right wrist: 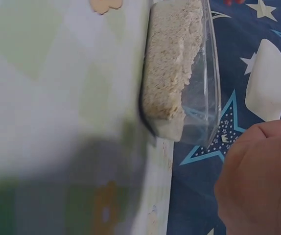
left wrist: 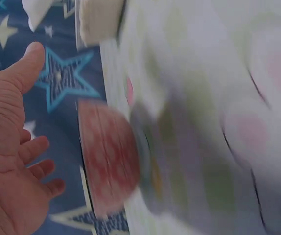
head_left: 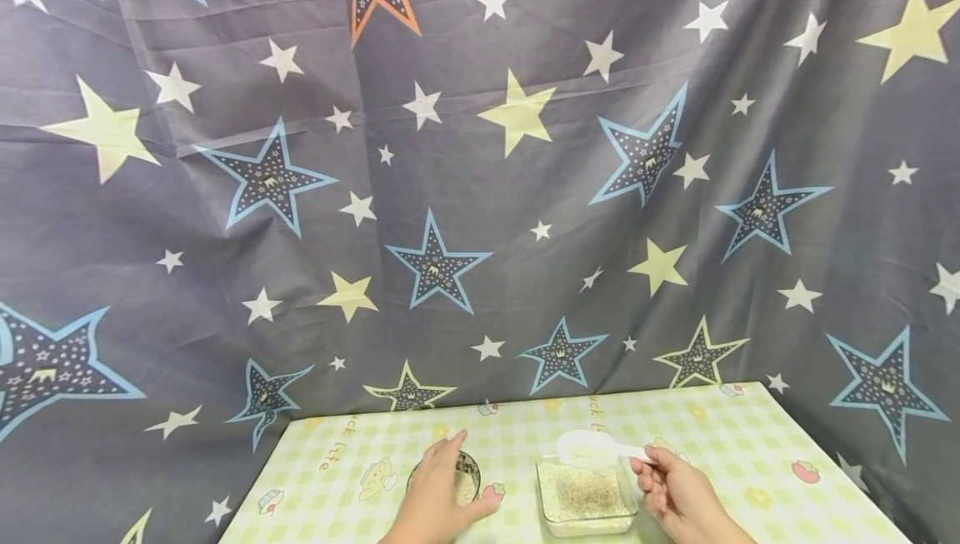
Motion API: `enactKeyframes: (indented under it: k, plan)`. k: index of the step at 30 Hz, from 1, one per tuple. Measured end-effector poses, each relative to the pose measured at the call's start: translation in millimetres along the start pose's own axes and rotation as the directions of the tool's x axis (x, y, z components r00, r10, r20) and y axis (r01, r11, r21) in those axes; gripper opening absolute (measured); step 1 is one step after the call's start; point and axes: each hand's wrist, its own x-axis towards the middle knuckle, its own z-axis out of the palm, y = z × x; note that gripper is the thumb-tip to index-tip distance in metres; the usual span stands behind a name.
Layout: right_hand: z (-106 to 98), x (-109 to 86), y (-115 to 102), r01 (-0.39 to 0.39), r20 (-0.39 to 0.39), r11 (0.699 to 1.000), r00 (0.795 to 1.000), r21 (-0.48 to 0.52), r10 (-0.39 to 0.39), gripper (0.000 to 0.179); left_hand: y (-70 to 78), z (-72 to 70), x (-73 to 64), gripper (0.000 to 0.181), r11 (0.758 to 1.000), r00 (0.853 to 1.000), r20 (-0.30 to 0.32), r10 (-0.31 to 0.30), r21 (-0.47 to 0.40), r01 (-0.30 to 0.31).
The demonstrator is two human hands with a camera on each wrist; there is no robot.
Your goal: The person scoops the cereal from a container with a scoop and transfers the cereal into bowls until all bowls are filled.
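Note:
My right hand (head_left: 681, 490) grips the handle of a white scoop (head_left: 588, 447), whose head hangs over the back of a rectangular glass container (head_left: 555, 526). Pale, grainy material (head_left: 588, 490) fills much of this container; the right wrist view shows its surface sloping, with a gap below the rim. On the left stands a small round bowl (left wrist: 108, 159), reddish-pink and patterned outside, with some pale grainy contents visible. My left hand (head_left: 438, 494) hovers by the bowl, covering part of it in the head view. In the left wrist view its fingers are loosely bent, apart from the bowl, holding nothing.
A green-and-white checked tablecloth (head_left: 337, 452) with cartoon prints covers the table. Behind the table's far edge hangs a dark grey curtain (head_left: 465, 186) printed with stars. The bowl and the glass container stand apart, side by side.

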Motion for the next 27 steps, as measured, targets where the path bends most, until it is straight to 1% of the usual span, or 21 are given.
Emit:
enactKeyframes:
  k: [2, 4, 8, 11, 16, 19, 22, 27]
  plan:
    - [5, 1.1, 0, -0.004, 0.014, 1.000, 1.000, 0.005, 0.004, 0.047, -13.5, -5.5, -3.8, 0.115, 0.999, 0.999, -0.026, -0.041, 0.023, 0.041]
    - [10, 2.8, 0, -0.005, 0.020, 1.000, 1.000, 0.008, 0.005, 0.044, -25.6, -10.3, -7.9, 0.116, 0.996, 0.995, -0.044, -0.084, 0.028, 0.086]
    - [20, 7.5, 1, 0.003, 0.016, 1.000, 1.000, -0.007, -0.003, 0.037, -44.9, -16.0, -14.2, 0.115, 0.989, 0.989, -0.029, -0.145, 0.010, 0.146]
    - [30, 12.0, 2, 0.013, 0.003, 1.000, 1.000, -0.027, -0.013, 0.030, -54.3, -15.9, -17.1, 0.116, 0.987, 0.987, -0.015, -0.161, 0.021, 0.161]
    - [48, 19.6, 8, 0.038, -0.029, 0.998, 0.999, -0.054, -0.039, 0.024, -60.8, -13.4, -19.1, 0.121, 0.985, 0.985, 0.012, -0.171, 0.031, 0.171]
    - [58, 24.0, 12, 0.063, -0.039, 0.996, 0.997, -0.063, -0.065, 0.019, -62.6, -12.5, -19.0, 0.119, 0.984, 0.984, 0.016, -0.175, 0.030, 0.175]
    - [67, 28.7, 16, 0.079, -0.058, 0.995, 0.995, -0.063, -0.083, 0.017, -63.2, -10.9, -18.9, 0.119, 0.985, 0.985, 0.009, -0.171, 0.033, 0.170]
    - [78, 36.2, 23, 0.083, -0.074, 0.993, 0.993, -0.088, -0.089, 0.005, -61.5, -8.9, -19.1, 0.121, 0.984, 0.985, -0.011, -0.173, 0.033, 0.174]
